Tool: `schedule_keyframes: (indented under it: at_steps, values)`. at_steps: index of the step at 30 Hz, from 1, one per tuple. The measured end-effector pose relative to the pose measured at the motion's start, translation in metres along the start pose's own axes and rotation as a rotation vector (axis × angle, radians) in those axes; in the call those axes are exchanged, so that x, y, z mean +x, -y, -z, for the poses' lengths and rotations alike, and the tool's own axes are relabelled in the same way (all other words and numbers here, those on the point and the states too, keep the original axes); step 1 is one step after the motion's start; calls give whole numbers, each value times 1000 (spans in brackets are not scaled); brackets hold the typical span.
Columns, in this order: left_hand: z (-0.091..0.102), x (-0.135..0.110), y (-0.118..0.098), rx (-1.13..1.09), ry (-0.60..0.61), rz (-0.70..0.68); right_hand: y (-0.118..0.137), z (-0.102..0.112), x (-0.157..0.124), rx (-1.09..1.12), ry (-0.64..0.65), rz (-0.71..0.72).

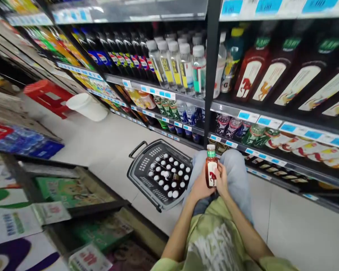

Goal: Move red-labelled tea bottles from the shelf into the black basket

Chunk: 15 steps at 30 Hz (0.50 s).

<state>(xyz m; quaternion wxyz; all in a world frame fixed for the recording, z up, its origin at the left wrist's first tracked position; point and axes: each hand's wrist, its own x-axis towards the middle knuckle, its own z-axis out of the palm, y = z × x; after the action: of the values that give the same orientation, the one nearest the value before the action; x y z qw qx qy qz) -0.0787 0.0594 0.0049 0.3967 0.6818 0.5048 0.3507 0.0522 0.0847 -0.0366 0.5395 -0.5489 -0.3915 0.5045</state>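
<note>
A brown-red drink bottle [211, 173] with a green neck band and a cream label stands upright above my lap, between my knees. My left hand [200, 186] wraps around its left side and lower part. On the right side, the fingers of my right hand [221, 178] press against the bottle near its label. Beside my left leg, a dark grey shopping basket [142, 188] sits on the floor, with several white-capped bottles [169, 173] showing inside it. Similar bottles with cream labels [251, 75] line the shelf at the upper right.
Shelves of drinks rise in front, split by a black upright post [211, 56]. Clear bottles [173, 67] and dark cola bottles [124, 56] fill the left section. A red stool [46, 96] and a white bucket [87, 107] stand farther left. Display crates [101, 203] border the lower left.
</note>
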Motion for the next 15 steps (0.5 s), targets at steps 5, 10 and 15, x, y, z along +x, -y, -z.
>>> schedule_keyframes:
  at_steps: [5, 10, 15]
  values:
    - [-2, -1, 6, 59, 39, 71, 4, 1, 0, -43, -43, -39]
    - [-6, 1, 10, 101, 38, 93, 1, 2, 3, -93, -76, -26]
    - [-8, 1, 16, 106, 44, 100, 0, 2, 6, -98, -88, -21]
